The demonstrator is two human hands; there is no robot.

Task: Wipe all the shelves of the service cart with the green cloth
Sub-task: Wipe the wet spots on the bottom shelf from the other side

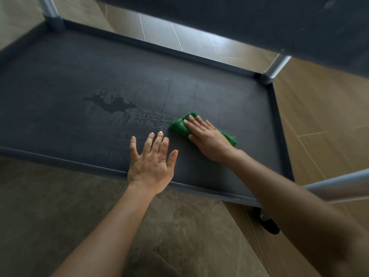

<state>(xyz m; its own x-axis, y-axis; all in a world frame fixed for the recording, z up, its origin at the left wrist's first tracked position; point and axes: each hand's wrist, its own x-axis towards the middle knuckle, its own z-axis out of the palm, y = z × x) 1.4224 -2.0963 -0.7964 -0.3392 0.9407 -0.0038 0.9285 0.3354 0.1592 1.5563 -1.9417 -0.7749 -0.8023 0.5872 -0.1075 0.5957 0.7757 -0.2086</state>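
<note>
The cart's low dark shelf [60, 80] fills the middle of the view, with a raised rim all round. My right hand [207, 138] lies flat on the bunched green cloth [178, 125] and presses it onto the shelf right of centre. A wet patch [111, 102] with streaks darkens the shelf to the left of the cloth. My left hand [152, 158] rests flat with spread fingers on the shelf near its front rim, holding nothing. Both forearms reach in from below.
The underside of a higher shelf [259, 21] overhangs at the top right. Grey metal posts stand at the far left corner [53, 15] and the far right corner [274, 66]. A black caster [266, 220] shows under the near right corner. Tiled floor surrounds the cart.
</note>
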